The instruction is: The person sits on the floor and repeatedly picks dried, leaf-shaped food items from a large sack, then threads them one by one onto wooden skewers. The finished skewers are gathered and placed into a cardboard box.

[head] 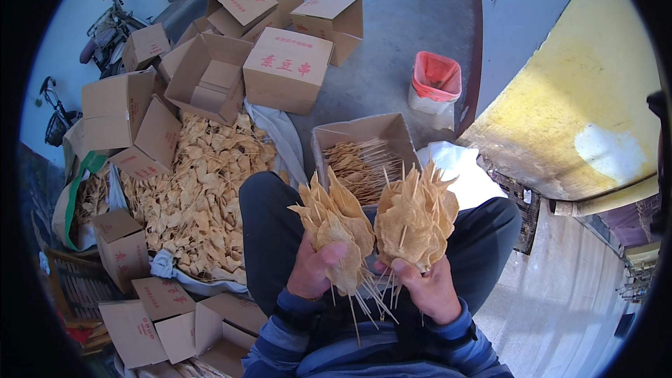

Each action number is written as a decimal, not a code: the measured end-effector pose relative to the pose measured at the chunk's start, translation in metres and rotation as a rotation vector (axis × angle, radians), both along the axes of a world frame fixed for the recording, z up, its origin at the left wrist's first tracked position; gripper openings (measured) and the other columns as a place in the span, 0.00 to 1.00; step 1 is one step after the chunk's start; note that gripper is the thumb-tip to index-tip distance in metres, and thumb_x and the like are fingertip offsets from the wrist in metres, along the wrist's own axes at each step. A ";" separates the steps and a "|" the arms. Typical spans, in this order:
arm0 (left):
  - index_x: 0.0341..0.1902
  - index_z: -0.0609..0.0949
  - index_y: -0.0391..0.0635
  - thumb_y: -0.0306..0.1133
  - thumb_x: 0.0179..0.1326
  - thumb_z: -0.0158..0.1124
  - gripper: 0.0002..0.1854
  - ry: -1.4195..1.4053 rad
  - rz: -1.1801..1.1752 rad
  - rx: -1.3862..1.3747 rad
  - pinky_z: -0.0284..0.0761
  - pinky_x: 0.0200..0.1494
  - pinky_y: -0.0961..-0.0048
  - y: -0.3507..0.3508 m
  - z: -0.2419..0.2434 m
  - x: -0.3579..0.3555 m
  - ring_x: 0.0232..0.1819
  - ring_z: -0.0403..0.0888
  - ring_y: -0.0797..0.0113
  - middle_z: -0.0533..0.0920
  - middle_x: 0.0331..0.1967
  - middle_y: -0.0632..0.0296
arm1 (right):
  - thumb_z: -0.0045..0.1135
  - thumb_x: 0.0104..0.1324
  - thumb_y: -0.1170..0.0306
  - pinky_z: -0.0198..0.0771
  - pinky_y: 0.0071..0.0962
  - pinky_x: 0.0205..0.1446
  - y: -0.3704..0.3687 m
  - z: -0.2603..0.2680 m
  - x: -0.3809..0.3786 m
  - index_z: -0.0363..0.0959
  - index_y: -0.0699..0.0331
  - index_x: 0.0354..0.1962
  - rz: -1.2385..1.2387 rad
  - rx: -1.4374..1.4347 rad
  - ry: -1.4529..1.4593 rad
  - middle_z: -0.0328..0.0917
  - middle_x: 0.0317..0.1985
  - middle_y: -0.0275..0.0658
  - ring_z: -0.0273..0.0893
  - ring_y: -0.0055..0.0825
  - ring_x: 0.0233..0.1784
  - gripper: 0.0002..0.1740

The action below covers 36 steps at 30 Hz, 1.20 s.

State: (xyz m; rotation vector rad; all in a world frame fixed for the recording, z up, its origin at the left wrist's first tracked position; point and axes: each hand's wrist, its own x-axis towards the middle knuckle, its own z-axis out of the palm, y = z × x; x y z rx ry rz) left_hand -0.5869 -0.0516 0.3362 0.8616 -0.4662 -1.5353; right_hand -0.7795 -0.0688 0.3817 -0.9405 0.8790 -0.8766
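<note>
My left hand (316, 268) grips a bunch of skewered dried bean-curd sheets (341, 231), its thin wooden sticks splayed out below. Beside it, my right hand (431, 289) holds a second, fuller bunch of skewered sheets (417, 215) by the sticks. Both bunches are held over my lap, side by side and nearly touching. Just past them, between my knees, stands an open cardboard box (357, 130) partly filled with layered skewers (354, 165). The bunches hide the box's near side.
A large heap of loose skewers (205, 205) lies on cloth to my left. Cardboard boxes (289, 63) with red print surround it. Ahead stands a bin with a red liner (436, 81). A white bag (462, 168) rests beside my right knee. A yellow-stained wall (567, 84) rises on the right.
</note>
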 end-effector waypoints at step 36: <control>0.71 0.57 0.38 0.49 0.50 0.70 0.50 0.151 -0.221 0.019 0.72 0.63 0.60 -0.005 -0.006 -0.015 0.60 0.74 0.56 0.71 0.61 0.50 | 0.52 0.71 0.62 0.66 0.29 0.63 -0.021 -0.029 -0.010 0.42 0.69 0.67 0.457 -0.309 0.262 0.67 0.57 0.52 0.71 0.34 0.57 0.38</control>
